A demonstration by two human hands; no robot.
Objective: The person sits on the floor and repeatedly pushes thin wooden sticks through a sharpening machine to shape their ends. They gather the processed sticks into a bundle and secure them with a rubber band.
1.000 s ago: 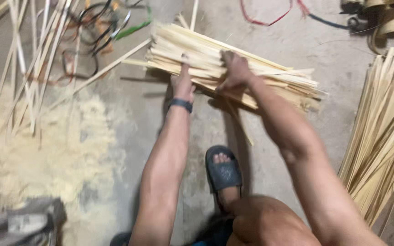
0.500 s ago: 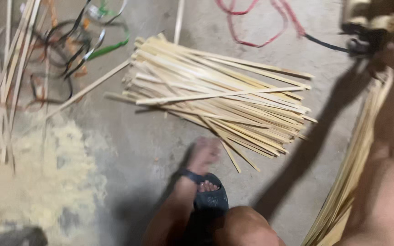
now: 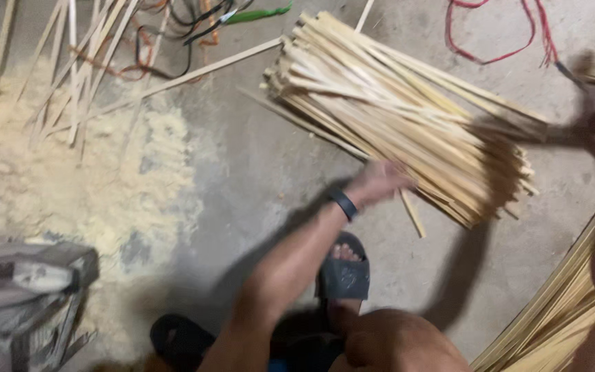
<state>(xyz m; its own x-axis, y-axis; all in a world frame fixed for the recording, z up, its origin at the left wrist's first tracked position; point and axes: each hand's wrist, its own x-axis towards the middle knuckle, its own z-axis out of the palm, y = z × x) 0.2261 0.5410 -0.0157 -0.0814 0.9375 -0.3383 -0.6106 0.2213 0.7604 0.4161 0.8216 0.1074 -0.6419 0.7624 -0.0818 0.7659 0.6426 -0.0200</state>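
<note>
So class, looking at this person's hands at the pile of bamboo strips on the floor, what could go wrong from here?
1. The left hand is at the bundle of bamboo strips; bare skin may catch splinters.
2. The sandalled foot sits near a loose strip, so it could get jabbed.
3. Cables and sawdust on the floor could cause a trip or slip.

Pale yellow slats (image 3: 394,110) lie by the left hand (image 3: 377,184), whose wrist wears a dark band (image 3: 343,204). Past them — red wire (image 3: 497,41), a green cable (image 3: 256,14). Nearer — black sandal (image 3: 343,275), cream sawdust (image 3: 70,186), grey floor (image 3: 242,158).
</note>
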